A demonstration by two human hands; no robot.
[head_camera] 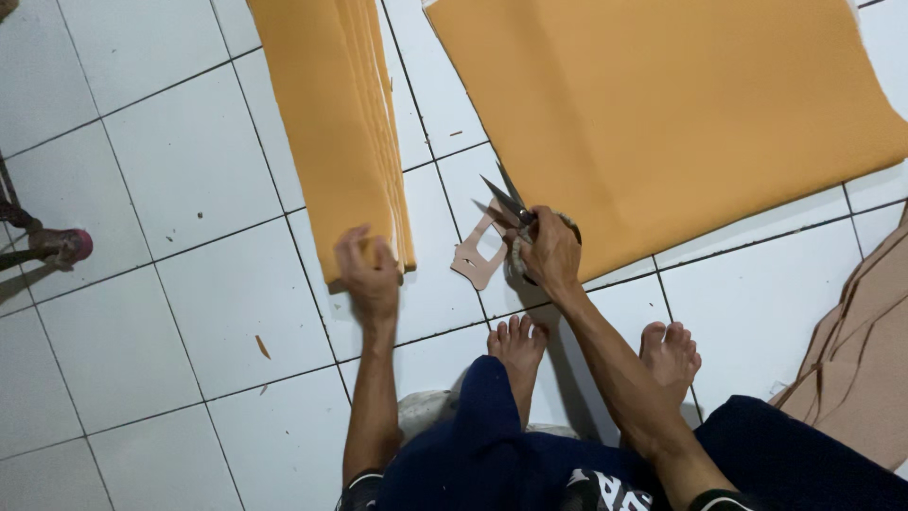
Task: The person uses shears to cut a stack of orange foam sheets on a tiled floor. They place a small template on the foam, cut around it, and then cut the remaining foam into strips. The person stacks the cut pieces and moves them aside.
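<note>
Here the right hand (551,251) grips scissors (506,201), blades pointing up-left; the left hand (371,274) clasps the folded orange fabric stack (331,123) lying lengthwise away.

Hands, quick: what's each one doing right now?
Left hand: closed on the near end of the orange stack.
Right hand: closed around scissors, blades open.

Bright, even indoor light from overhead. White floor tiles (170,180) show mild sheen, no harsh glare. Soft, short shadows: under right hand (551,254) and forearm, beside feet (518,345), along edge of stacked orange sheets (331,123). Focus fair at centre; slight motion blur on left hand (371,274). Wide-angle bend in tile lines toward edges. Corners slightly soft.
</note>
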